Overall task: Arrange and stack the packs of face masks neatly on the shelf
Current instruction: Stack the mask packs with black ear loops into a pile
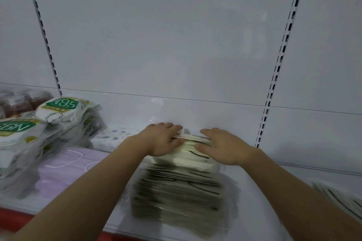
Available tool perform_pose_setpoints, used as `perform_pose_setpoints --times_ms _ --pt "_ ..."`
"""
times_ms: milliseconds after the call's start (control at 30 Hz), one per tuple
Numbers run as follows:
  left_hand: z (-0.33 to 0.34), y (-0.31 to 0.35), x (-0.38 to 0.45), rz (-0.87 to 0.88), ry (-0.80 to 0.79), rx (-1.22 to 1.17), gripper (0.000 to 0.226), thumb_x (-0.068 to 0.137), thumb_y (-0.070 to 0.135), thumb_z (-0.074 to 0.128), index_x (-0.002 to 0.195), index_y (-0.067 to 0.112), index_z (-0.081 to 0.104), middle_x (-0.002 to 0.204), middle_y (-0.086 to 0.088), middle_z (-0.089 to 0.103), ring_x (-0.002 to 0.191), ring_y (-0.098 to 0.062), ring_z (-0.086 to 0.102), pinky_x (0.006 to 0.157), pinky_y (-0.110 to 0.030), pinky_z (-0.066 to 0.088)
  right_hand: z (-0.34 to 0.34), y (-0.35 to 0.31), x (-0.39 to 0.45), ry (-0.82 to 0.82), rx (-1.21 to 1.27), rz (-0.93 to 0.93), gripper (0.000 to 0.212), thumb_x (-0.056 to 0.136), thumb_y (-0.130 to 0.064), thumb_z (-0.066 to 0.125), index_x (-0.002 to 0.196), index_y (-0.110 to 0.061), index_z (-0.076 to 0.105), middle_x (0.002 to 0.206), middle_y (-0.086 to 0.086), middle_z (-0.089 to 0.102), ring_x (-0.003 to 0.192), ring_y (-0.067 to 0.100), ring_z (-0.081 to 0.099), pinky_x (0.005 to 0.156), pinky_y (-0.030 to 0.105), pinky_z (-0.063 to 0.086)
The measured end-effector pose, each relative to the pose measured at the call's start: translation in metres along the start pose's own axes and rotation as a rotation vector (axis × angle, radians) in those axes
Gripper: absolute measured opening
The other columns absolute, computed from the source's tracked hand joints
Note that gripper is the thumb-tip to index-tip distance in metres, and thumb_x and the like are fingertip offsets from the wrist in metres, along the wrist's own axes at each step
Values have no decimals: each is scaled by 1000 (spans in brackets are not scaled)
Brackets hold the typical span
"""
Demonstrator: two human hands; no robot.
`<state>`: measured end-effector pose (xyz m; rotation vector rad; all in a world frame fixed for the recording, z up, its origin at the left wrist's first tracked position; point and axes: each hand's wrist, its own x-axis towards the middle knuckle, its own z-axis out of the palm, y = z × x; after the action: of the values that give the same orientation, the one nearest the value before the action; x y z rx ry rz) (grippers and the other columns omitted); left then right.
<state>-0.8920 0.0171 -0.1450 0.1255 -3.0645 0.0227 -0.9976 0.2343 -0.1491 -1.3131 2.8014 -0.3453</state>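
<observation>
N95 packs sat in a leaning pile at 9 o'clock on the shelf, lilac masks flat in front of them, a patterned pack just behind. Brown bottles at far 9, blurry. Centre: tall stack of cream packs, dead ahead at 12 from both hands, long axis looked roughly 9-to-3, though motion blur smeared the lower layers. Left hand lay on the top pack at its 9 o'clock end, fingers fairly straight and pressing down, thumb along the near edge; not clenched, no real grip I could see. Right hand mirrored it at the 3 o'clock end, flat, fingers extended, pressing. Both equally near, stack between them. My read: squaring the stack up toward the back panel; any push should go toward 12 with even pressure, or the top packs slide. More loose packs at 4 o'clock, well apart, not yet stacked.
</observation>
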Motion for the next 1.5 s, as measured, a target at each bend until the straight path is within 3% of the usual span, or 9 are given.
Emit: perform_pose_setpoints --times_ms 400,567,800,1000,1100,1233,1367,1500 --pt "-11 19 -16 21 62 -25 70 96 69 36 155 30 28 158 4 37 143 -21 36 117 -44 30 -11 1 -31 122 -107 -50 72 94 -70 35 152 -28 33 151 -1 42 137 20 38 111 41 36" --pt "-24 45 -15 34 199 -172 64 99 61 41 152 25 36 153 2 44 137 -21 45 112 -41 38 -19 5 -51 214 -96 -20 66 97 -64 38 151 -27 35 150 -2 43 137 20 38 111 40 37" --pt "-39 136 -9 140 316 -424 39 102 42 49 135 22 55 127 3 65 116 -18 59 99 -37 48 -43 40 -107 348 -41 96 57 100 -54 44 149 -27 38 150 -4 45 136 17 41 111 35 37" --pt "-40 232 -6 176 360 -623 22 99 35 54 111 21 66 103 4 71 99 -17 64 91 -37 53 -66 100 -172 450 43 191 50 96 -44 56 140 -22 51 127 -3 62 120 16 55 102 32 42" --pt "-30 271 -3 172 299 -623 19 97 38 56 103 24 67 94 9 69 92 -13 64 88 -39 55 -70 131 -203 426 89 245 44 96 -43 57 136 -24 55 122 -8 63 113 13 57 98 30 45" --pt "-13 311 -5 122 197 -598 24 95 43 59 110 25 65 93 13 65 92 -10 63 87 -32 54 -65 171 -240 376 117 261 41 95 -44 59 132 -27 57 120 -11 64 112 10 59 97 28 45" --pt "5 349 -15 63 167 -562 25 94 44 60 111 28 65 91 16 63 88 -7 63 83 -29 54 -58 200 -279 279 107 192 48 94 -49 58 136 -27 55 133 -11 60 122 8 54 104 28 42" --pt "21 381 -27 -9 137 -426 30 96 46 56 118 27 62 101 10 69 94 -11 62 86 -32 53 -45 207 -320 147 103 84 72 80 -77 51 140 -35 49 140 -19 51 128 4 47 109 29 39"
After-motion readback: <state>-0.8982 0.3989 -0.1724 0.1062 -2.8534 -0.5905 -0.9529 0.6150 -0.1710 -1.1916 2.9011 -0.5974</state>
